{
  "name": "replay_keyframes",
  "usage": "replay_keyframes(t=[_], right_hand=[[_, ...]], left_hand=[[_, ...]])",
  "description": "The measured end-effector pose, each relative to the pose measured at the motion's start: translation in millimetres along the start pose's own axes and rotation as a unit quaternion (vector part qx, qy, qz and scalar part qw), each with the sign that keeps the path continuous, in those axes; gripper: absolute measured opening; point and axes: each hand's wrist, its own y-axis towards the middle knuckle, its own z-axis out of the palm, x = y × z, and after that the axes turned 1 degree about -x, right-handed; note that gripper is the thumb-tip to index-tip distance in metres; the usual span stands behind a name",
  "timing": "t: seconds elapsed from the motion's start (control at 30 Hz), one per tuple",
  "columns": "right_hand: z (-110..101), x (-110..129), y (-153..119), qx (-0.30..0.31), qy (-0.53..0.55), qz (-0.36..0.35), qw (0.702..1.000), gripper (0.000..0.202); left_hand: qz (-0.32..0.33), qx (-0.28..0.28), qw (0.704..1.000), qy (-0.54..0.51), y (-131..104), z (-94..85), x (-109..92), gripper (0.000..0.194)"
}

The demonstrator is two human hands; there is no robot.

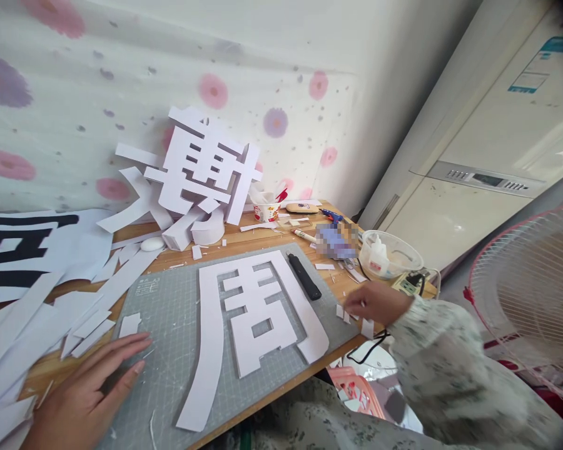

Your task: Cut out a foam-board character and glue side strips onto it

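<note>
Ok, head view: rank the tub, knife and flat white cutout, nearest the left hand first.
1. Cutout: on the mat, right of the left hand.
2. Knife: right of the cutout.
3. Tub: off the mat, beyond the right hand.

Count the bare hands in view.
2: left hand, at the left side of the grey gridded cutting mat; right hand, by small white scraps near its right edge.

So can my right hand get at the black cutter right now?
Probably yes: the black cutter lies uncovered on the grey mat, beside the white cut-out character, and nothing tall seems to stand between it and your right hand.
</note>
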Motion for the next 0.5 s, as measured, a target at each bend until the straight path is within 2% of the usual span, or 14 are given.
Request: replay_keyframes(t=[0.1,0.17,0.23,0.3,0.43,0.5], right_hand=[[8.1,4.8,51.6,-0.098,-0.024,0.035,0.994,0.046],[19.9,8.6,75.2,-0.108,-0.031,0.022,0.993,0.051],[32.1,9.9,81.4,-0.108,-0.035,0.012,0.993,0.056],[41.9,8.1,70.5,-0.114,-0.038,0.008,0.993,0.056],[50.8,-0.4,22.5,-0.137,-0.039,0.007,0.99,0.054],[50.8,-3.8,1.4,-0.142,-0.035,0.011,0.989,0.041]], left_hand=[[-0.023,0.005,0.999,-0.022,0.2,-3.0,-1.2,0.043],[-0.038,-0.001,0.999,-0.026,0.6,-5.3,-4.8,0.045],[-0.05,-0.004,0.998,-0.033,0.1,-6.3,-6.4,0.046],[-0.057,0.002,0.997,-0.041,-1.3,-5.6,-4.2,0.045],[-0.049,0.019,0.998,-0.041,-3.1,-1.8,4.6,0.042],[-0.028,0.027,0.999,-0.027,-1.4,-0.9,4.7,0.042]])
